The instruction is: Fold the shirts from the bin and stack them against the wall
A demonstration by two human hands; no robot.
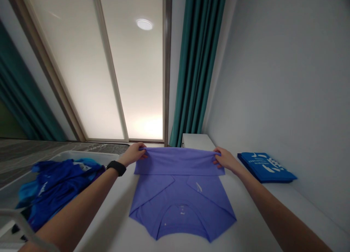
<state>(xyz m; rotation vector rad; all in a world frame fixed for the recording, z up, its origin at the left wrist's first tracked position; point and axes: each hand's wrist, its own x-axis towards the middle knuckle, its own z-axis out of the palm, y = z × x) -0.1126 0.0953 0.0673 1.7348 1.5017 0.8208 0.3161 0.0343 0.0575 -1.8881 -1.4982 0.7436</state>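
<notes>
A purple T-shirt (182, 193) lies on the white table (115, 215) with its neckline toward me and its sleeves folded inward. Its far end is turned over into a band across the chest, above a small white logo. My left hand (133, 153), below a black wristwatch, pinches the left corner of that folded edge. At the opposite corner, my right hand (224, 159) grips the same edge between thumb and fingers. The fabric stretches fairly straight between both hands.
To the left stands a white basket (82, 152) holding rumpled blue clothes (62, 186). Folded blue shirts (265, 167) are stacked at the right by the wall. A white cabinet (198, 140) stands beyond the table, near a green curtain (198, 62) and frosted sliding doors (136, 81).
</notes>
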